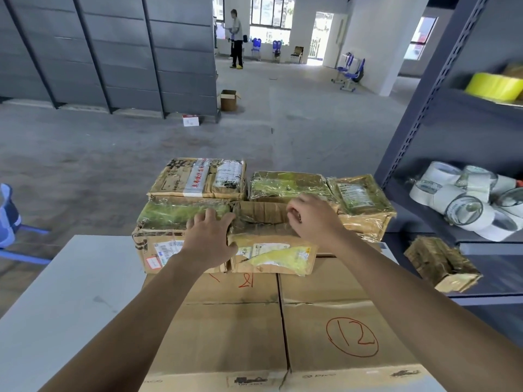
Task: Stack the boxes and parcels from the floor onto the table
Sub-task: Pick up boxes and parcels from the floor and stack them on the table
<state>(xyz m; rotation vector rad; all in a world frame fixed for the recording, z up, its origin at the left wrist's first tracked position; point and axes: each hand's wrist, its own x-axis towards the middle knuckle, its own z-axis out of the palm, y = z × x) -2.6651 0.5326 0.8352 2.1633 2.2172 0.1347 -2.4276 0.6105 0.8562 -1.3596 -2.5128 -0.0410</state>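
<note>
Two big cardboard boxes [232,329], one marked 12 in red, lie side by side on the white table [70,292]. Several taped parcels are stacked on top of them. A small brown parcel [271,250] with a yellow label sits at the stack's near middle. My left hand [209,239] lies on its left end, thumb curled at its front corner and fingers spread onto the neighbouring parcel [161,233]. My right hand [314,219] holds the parcel's right top edge with bent fingers. Behind lie more parcels, one at the left [198,178], one at the centre [285,183] and one at the right [359,199].
A dark metal rack [424,114] stands close on the right with tape rolls [467,202], a yellow roll [492,86] and a wrapped parcel [441,261] on its shelves. On the concrete floor beyond are an open carton [228,99] and a white box [190,119]. A person [236,38] stands far off.
</note>
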